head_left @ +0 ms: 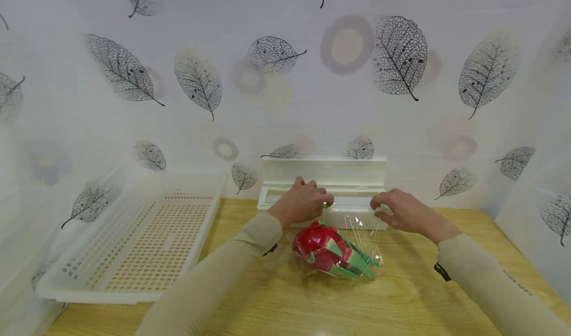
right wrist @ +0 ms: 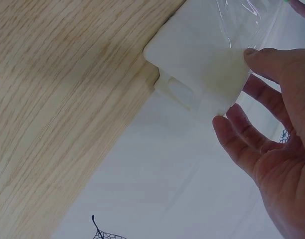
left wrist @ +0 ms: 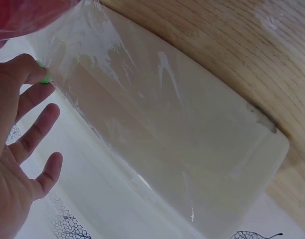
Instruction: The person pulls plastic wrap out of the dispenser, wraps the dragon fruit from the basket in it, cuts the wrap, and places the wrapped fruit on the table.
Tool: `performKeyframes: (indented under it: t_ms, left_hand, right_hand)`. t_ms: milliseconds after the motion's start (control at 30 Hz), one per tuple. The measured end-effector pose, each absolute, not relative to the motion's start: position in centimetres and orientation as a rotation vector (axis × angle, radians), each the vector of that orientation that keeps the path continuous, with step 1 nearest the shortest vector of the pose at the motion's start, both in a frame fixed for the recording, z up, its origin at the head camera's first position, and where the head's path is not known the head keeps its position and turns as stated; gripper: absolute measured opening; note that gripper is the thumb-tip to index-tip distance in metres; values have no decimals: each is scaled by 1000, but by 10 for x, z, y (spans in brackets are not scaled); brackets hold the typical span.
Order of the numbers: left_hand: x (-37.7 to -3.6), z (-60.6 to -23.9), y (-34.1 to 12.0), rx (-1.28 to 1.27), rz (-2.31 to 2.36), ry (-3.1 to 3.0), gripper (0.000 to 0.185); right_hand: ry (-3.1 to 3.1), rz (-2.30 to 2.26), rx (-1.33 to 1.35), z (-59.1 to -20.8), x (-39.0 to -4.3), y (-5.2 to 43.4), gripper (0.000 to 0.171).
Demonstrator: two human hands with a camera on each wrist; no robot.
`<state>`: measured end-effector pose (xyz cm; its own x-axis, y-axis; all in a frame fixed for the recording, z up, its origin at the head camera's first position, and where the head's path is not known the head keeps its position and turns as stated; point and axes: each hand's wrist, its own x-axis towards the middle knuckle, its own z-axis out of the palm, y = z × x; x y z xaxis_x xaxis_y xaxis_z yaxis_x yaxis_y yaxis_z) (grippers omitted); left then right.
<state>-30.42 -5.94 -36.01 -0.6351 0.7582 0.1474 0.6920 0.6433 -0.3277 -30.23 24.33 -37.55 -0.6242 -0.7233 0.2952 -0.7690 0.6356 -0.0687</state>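
Head view: left hand (head_left: pixel 304 203) pinches a small green piece (left wrist: pixel 45 76) at the white box (head_left: pixel 323 173); right hand (head_left: pixel 406 211) curves at its right end, grip unclear; film-covered dragon fruit (head_left: pixel 327 249) lies nearer.

Crops the red fruit (left wrist: pixel 28 17) at the upper left in the left wrist view and hides most of the green piece (left wrist: pixel 45 76) in the left hand (head_left: pixel 301 202). Loses part of the white box (head_left: pixel 352 220) behind that hand in the head view, sleeves (head_left: pixel 209 281) past the lower edge; leaves the right sleeve's lettering (head_left: pixel 517 282) illegibly small.
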Motion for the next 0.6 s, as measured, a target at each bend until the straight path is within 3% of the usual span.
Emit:
performKeyframes:
  t_ms: [600]
  left_hand:
    - [-304, -364, -62, -1158, 309, -2587, 22]
  right_hand:
    - [-2618, 272, 1217, -376, -303, 244, 14]
